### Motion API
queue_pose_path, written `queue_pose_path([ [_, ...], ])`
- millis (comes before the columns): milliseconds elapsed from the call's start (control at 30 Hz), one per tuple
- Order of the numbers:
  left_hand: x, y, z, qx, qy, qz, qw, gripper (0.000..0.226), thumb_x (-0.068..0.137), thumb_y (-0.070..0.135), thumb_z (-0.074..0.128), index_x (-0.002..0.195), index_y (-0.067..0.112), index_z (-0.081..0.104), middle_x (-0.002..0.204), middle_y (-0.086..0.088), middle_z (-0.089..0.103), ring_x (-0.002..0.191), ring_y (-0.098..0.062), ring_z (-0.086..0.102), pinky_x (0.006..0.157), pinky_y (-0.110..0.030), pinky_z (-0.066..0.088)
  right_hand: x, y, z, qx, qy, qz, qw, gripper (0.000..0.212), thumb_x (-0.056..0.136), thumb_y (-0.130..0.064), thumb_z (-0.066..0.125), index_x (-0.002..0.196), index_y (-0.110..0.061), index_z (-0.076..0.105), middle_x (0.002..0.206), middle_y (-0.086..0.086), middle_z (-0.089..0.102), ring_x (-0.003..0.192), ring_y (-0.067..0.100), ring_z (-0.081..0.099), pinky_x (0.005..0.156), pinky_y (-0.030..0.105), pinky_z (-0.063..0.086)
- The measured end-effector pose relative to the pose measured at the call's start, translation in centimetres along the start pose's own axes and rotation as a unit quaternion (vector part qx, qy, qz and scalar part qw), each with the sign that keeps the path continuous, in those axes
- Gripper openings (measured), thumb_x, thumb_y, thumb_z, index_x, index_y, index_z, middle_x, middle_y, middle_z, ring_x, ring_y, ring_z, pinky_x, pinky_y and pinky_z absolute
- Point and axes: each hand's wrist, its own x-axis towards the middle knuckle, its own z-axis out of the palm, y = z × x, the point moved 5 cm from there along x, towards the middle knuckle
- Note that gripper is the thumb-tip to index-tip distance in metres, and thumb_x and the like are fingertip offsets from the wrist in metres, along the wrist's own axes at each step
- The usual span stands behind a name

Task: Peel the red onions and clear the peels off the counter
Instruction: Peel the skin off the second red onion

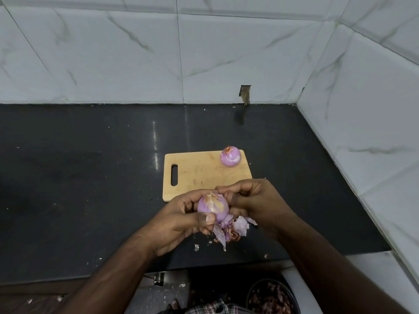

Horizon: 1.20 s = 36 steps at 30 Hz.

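While both hands work above counter (90, 177) edge: two onions, one board (204, 175), one peel pile (233, 230), one bin (272, 298) of peels below. Left hand (181, 225) fingers curled round onion (212, 207), thumb pressed on its near side. Right hand (254, 200) fingers bent close together, tips touching same onion's far right; whether pinching skin, cannot tell. Peel pile just under right fingers. Second onion (230, 156) beyond fingertips, on board's far corner, well apart.

Two onions (213, 207) (230, 156), one board (199, 175), two hands (181, 223) (256, 200)
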Motion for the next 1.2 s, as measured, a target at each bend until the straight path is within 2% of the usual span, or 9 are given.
queue_pose_path([
  [100, 0.0, -0.3, 0.5, 0.009, -0.014, -0.004, 1.0, 0.051, 0.075, 0.008, 0.077, 0.125, 0.006, 0.066, 0.098, -0.015, 0.068, 0.076, -0.016, 0.063, 0.065, -0.026, 0.054, 0.1, 0.1, -0.7, -0.017, 0.01, 0.007, 1.0, 0.015, 0.088, 0.008, 0.061, 0.1, 0.009, 0.07, 0.099, 0.022, 0.074, 0.094, 0.035, 0.07, 0.075, 0.034, 0.061],
  [267, 0.4, -0.1, 0.6, 0.028, 0.003, -0.016, 0.999, 0.046, 0.078, -0.001, 0.073, 0.123, 0.005, 0.064, 0.097, -0.014, 0.069, 0.074, -0.016, 0.063, 0.063, -0.025, 0.053, -0.2, -1.3, -0.1, -0.102, -0.037, -0.037, 0.993, 0.027, 0.092, -0.005, 0.063, 0.117, -0.011, 0.07, 0.111, 0.003, 0.073, 0.107, 0.013, 0.068, 0.091, 0.027, 0.055],
  [400, 0.4, -0.2, 0.3, 0.033, 0.025, -0.021, 0.999, 0.054, 0.073, -0.001, 0.077, 0.122, 0.0, 0.054, 0.093, -0.017, 0.069, 0.072, -0.017, 0.064, 0.061, -0.026, 0.053, -0.1, -1.7, 0.5, -0.168, -0.032, -0.075, 0.982, 0.015, 0.085, -0.005, 0.072, 0.099, -0.009, 0.077, 0.097, 0.011, 0.07, 0.091, 0.018, 0.069, 0.081, 0.029, 0.056],
  [600, 0.0, -0.8, 0.4, -0.005, -0.012, -0.02, 1.0, 0.051, 0.072, 0.011, 0.078, 0.121, 0.008, 0.064, 0.098, -0.012, 0.069, 0.077, -0.015, 0.063, 0.063, -0.024, 0.051, 0.2, -1.2, 0.5, -0.16, -0.014, -0.055, 0.986, 0.008, 0.089, 0.001, 0.065, 0.087, -0.003, 0.073, 0.081, 0.02, 0.07, 0.069, 0.025, 0.062, 0.064, 0.035, 0.053],
  [800, -0.1, -1.6, 0.4, -0.056, -0.001, -0.041, 0.998, 0.053, 0.069, 0.017, 0.073, 0.122, 0.013, 0.069, 0.099, -0.012, 0.067, 0.071, -0.014, 0.057, 0.06, -0.024, 0.05, 0.3, -1.2, 0.8, -0.297, 0.015, -0.063, 0.953, 0.017, 0.095, -0.004, 0.056, 0.083, -0.013, 0.064, 0.069, -0.007, 0.062, 0.065, 0.007, 0.056, 0.065, 0.032, 0.05],
  [933, 0.1, -1.8, 0.4, -0.042, -0.022, -0.058, 0.997, 0.058, 0.068, 0.021, 0.064, 0.124, 0.009, 0.067, 0.106, -0.018, 0.061, 0.079, -0.028, 0.046, 0.059, -0.03, 0.041, 0.5, -1.8, 0.0, -0.357, 0.093, -0.098, 0.924, 0.022, 0.096, -0.008, 0.051, 0.081, -0.022, 0.057, 0.07, -0.01, 0.061, 0.064, 0.0, 0.056, 0.059, 0.015, 0.043],
  [1033, 0.0, -2.2, 0.2, -0.066, -0.024, -0.071, 0.995, 0.061, 0.07, 0.023, 0.065, 0.128, 0.007, 0.061, 0.107, -0.022, 0.057, 0.082, -0.031, 0.044, 0.066, -0.032, 0.038, 0.4, -2.1, -1.6, -0.342, 0.116, -0.088, 0.928, 0.018, 0.093, -0.007, 0.059, 0.084, -0.02, 0.067, 0.067, -0.01, 0.066, 0.059, -0.001, 0.062, 0.057, 0.011, 0.046],
  [1133, -0.1, -2.2, -0.2, -0.088, 0.016, -0.083, 0.993, 0.061, 0.064, 0.027, 0.07, 0.12, 0.009, 0.053, 0.086, -0.016, 0.063, 0.062, -0.022, 0.05, 0.057, -0.028, 0.041, 0.3, -0.9, -2.3, -0.403, 0.064, -0.046, 0.912, 0.025, 0.091, -0.005, 0.062, 0.101, -0.023, 0.077, 0.084, -0.01, 0.074, 0.073, 0.002, 0.068, 0.072, 0.018, 0.055],
  [1200, -0.2, -2.0, -0.1, -0.079, 0.02, -0.08, 0.993, 0.059, 0.066, 0.03, 0.069, 0.118, 0.01, 0.051, 0.075, -0.009, 0.064, 0.06, -0.019, 0.053, 0.055, -0.027, 0.043, 0.2, -0.2, -2.0, -0.455, 0.007, -0.025, 0.89, 0.03, 0.092, -0.006, 0.061, 0.111, -0.024, 0.075, 0.118, -0.012, 0.07, 0.103, 0.001, 0.065, 0.087, 0.009, 0.048],
])
